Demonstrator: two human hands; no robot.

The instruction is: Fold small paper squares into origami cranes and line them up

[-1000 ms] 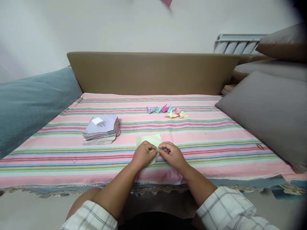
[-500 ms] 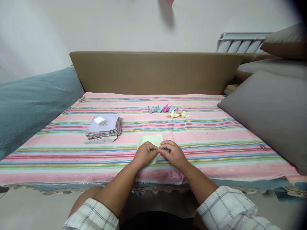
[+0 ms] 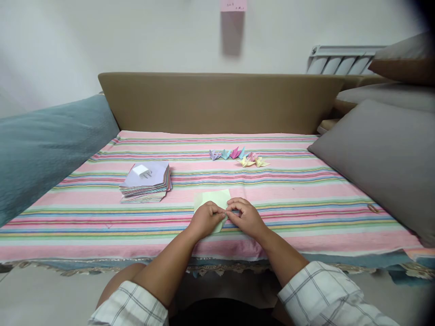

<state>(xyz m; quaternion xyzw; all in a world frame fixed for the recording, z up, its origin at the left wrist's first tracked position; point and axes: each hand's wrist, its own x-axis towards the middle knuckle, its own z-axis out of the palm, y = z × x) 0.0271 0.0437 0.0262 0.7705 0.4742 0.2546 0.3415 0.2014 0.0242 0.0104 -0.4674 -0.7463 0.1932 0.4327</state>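
A pale green sheet of paper (image 3: pixel 211 198) lies on the striped cloth (image 3: pixel 292 213) near the front edge. My left hand (image 3: pixel 204 219) and my right hand (image 3: pixel 247 217) rest on its near part, fingers curled and pinched on the paper where they meet. Only the far half of the sheet shows above my knuckles. To the left lies a stack of coloured paper squares (image 3: pixel 146 184) with a small white plug (image 3: pixel 141 170) on top. Further back sit several small folded paper figures (image 3: pixel 239 157) in purple, blue, pink and yellow.
A teal blanket (image 3: pixel 44 145) rises on the left and grey cushions (image 3: pixel 380 154) on the right. A tan padded board (image 3: pixel 217 102) closes the back. A pink note (image 3: pixel 233 5) hangs on the wall. A small brown ring (image 3: pixel 373 208) lies at the right.
The view has tilted up slightly, so the pink note on the wall shows more. My hands have kept their pinch on the green paper, with barely any shift.
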